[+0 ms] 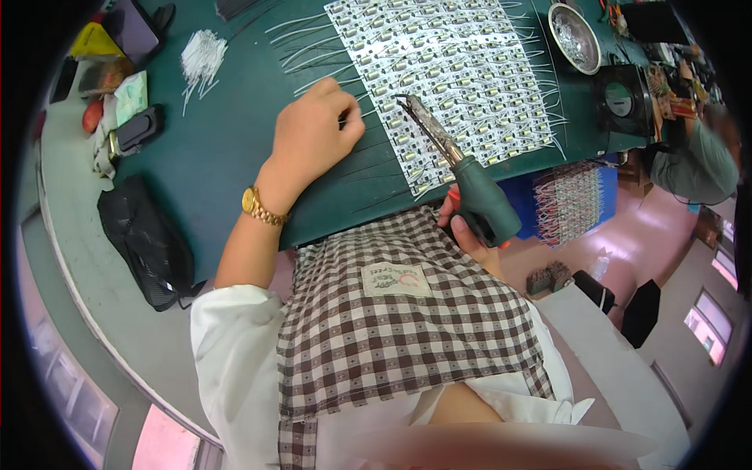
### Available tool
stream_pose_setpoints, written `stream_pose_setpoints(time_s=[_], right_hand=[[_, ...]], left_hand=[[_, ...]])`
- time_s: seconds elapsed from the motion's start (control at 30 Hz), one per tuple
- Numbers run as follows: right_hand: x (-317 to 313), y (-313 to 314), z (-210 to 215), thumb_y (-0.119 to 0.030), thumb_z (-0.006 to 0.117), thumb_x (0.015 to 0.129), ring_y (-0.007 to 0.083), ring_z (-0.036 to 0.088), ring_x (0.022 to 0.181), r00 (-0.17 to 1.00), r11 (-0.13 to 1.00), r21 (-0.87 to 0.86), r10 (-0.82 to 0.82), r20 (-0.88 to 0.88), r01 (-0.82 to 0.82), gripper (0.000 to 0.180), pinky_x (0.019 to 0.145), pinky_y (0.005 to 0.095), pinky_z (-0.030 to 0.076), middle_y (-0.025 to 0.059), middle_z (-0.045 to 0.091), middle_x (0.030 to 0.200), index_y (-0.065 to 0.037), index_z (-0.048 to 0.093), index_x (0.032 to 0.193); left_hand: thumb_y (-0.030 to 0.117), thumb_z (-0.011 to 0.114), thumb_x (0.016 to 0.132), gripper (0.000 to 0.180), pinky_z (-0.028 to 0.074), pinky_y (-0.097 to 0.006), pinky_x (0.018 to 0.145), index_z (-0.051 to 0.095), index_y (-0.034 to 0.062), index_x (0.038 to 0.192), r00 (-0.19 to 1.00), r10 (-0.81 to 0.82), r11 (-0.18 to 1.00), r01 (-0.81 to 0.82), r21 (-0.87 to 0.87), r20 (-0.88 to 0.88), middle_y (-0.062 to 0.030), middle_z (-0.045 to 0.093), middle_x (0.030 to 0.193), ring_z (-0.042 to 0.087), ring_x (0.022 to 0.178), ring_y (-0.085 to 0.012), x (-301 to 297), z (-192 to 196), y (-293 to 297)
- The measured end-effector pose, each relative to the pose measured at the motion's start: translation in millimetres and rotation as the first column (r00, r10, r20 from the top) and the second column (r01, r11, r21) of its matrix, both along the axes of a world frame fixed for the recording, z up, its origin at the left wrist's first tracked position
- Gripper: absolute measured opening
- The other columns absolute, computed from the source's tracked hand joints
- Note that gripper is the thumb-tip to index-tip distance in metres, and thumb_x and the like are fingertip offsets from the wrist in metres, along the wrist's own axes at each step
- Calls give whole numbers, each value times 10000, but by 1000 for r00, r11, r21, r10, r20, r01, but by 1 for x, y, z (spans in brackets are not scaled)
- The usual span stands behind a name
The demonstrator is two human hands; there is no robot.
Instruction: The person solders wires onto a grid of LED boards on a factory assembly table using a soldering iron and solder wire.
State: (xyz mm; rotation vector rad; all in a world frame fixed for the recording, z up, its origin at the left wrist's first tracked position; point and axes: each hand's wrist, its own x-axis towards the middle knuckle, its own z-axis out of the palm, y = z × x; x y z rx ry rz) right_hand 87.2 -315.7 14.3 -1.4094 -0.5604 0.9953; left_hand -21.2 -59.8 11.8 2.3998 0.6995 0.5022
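Note:
A large panel of small white circuit boards, set with rows of pale cylindrical parts, lies on the green table. White wires stick out from its left edge. Beside that edge, my left hand is closed in a pinch, with a short bit of thin white wire showing at the fingertips. My right hand grips a soldering gun with a dark green handle, partly hiding the fingers. Its dark, crusted tip points up and left over the panel, near my left fingertips; whether it touches a board I cannot tell.
A pile of loose white wires lies at the far left. A metal bowl and a black reel stand at the right. Below the table edge, a blue bin holds wired boards. Another person's sleeve shows at far right.

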Motion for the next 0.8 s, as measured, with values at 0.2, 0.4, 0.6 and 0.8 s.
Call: stream_pose_setpoints(time_s=[0.2,0.4,0.6,0.8], right_hand=[[-2,-3,-30,-47,587,869,133,591,780,993,988,148,-52,109,36,279,712,274,483,70,599,942,-16,523,1139],[-1,-1,-34,-105,535,906,151,549,778,997,981,194,1,74,-16,423,712,308,472,107,564,951,-13,444,1309],[-2,-1,-35,-43,529,902,157,582,779,985,973,221,21,171,-59,433,719,303,493,127,574,951,-6,417,1318],[-9,5,-36,-22,604,860,115,601,736,989,956,259,-149,14,140,281,659,248,501,76,612,892,29,537,1128]], left_hand=[[182,591,770,164,481,-410,631,679,51,724,938,156,985,-126,115,-308,-114,609,764,599,697,-307,-10,45,50],[224,597,820,241,497,-395,691,671,-2,860,986,161,947,-141,287,-46,-164,649,840,634,773,-327,61,14,142],[86,604,752,107,501,-451,705,694,57,800,904,270,734,29,678,-332,-133,652,909,638,868,-308,110,4,161],[101,573,783,122,477,-461,724,658,23,822,934,205,759,37,651,-292,-160,626,924,615,884,-316,107,-3,174]])
